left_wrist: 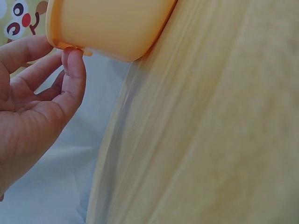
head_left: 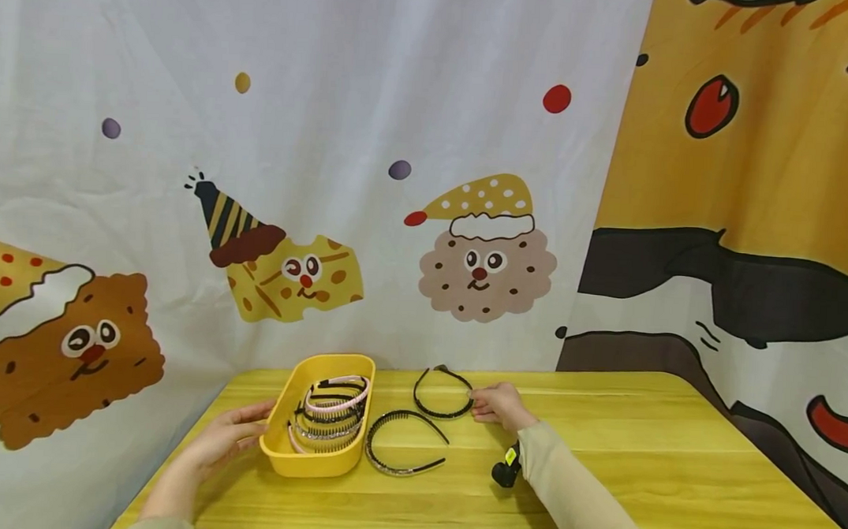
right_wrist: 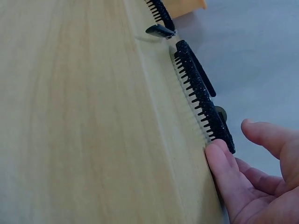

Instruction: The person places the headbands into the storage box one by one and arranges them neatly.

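Observation:
A yellow plastic basket (head_left: 316, 466) holds several headbands (head_left: 332, 410), pink, black and glittery with combs. My left hand (head_left: 235, 434) is at its left side. In the left wrist view the fingers and bent thumb (left_wrist: 74, 70) touch the basket's outside (left_wrist: 107, 28) under the rim. Right of the basket lies a black toothed headband (head_left: 381, 432) with a glittery section. Beyond it rests a second black headband (head_left: 446, 415). My right hand (head_left: 501, 406) touches that one's right side; in the right wrist view its fingertips meet the sparkly comb band (right_wrist: 201, 93), the thumb apart.
The yellow wood-grain table (head_left: 635, 463) runs wide to the right. Its far edge meets a white curtain (head_left: 318, 94) printed with cartoon snacks. A black wrist camera (head_left: 506, 473) hangs at the right sleeve (head_left: 571, 484).

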The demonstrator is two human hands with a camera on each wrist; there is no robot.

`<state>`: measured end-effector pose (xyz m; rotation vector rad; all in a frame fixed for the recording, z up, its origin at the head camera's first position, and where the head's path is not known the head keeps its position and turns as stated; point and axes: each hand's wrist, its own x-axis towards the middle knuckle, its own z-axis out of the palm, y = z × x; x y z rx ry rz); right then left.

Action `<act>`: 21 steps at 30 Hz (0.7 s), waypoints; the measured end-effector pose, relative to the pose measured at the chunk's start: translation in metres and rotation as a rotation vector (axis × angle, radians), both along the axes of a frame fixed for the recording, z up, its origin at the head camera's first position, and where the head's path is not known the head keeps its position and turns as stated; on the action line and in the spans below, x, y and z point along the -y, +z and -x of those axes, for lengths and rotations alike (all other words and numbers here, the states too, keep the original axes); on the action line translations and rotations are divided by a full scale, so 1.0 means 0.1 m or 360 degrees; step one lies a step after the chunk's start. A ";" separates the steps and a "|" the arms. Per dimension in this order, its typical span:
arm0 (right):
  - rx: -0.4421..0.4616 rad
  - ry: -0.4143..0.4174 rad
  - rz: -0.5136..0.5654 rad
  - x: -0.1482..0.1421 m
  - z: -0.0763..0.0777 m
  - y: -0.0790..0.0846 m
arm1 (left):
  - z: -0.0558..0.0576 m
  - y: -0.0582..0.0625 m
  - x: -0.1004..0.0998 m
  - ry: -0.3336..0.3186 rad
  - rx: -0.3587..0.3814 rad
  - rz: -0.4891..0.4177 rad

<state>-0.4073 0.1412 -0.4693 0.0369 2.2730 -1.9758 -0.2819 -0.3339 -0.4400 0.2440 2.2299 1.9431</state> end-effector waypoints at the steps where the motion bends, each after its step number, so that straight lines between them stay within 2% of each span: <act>1: 0.0001 -0.0002 -0.0009 0.00 0.00 0.01 | 0.00 0.00 0.00 -0.0004 -0.0001 0.0003; 14: -0.0018 0.0037 -0.0100 0.03 0.03 0.01 | 0.00 0.00 0.00 0.0005 0.0005 -0.0004; 21: -0.0080 0.0056 -0.0279 0.07 0.07 0.00 | 0.01 -0.02 0.01 0.0003 -0.0010 -0.0021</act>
